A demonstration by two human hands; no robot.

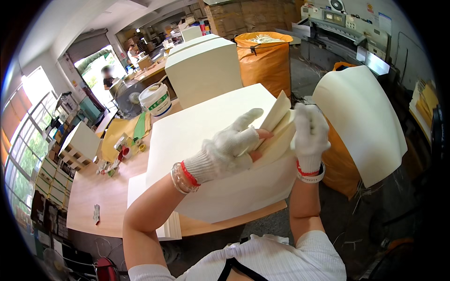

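Note:
Before me lies a stack of large cream paper sheets [201, 126], with its right edge bent up into folded flaps [277, 125] between my hands. My left hand [227, 147] wears a white knit glove with some bare fingertips. Its thumb stands apart, and its fingers reach across onto the flaps. On the other side, my right hand [310, 133], also in a white glove, is closed at the raised paper edge; its fingertips are partly hidden. Both wrists wear red bands and bracelets.
To the right, a curved cream sheet [361, 122] leans over an orange bag [335, 168]. A fuller orange bag [265, 61] stands beyond the table, next to a tall paper stack [204, 70]. A white bucket [155, 99] and small jars [125, 151] sit left.

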